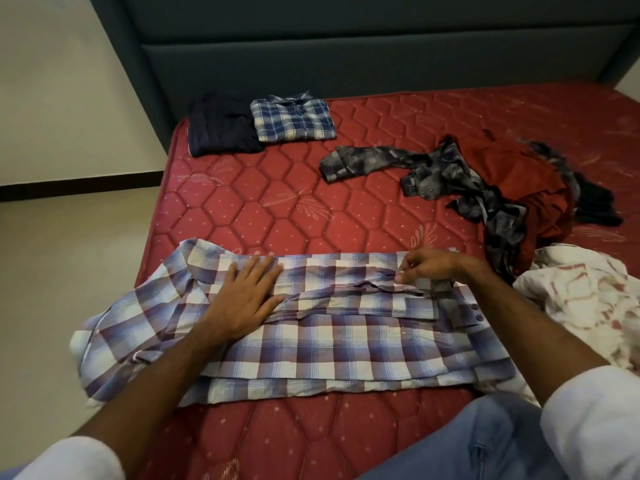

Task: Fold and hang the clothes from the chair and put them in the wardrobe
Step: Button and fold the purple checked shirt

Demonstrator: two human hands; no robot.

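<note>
Now the checked shirt lies on the mattress before you; your left hand presses it flat, fingers straight, your right hand pinches the sleeve. Keep edges aligned. Beyond it wait unfolded clothes.

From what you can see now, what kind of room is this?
Most likely a bedroom. A bare red mattress lies against a padded headboard, with two folded shirts and a heap of unfolded clothes on it.
</note>
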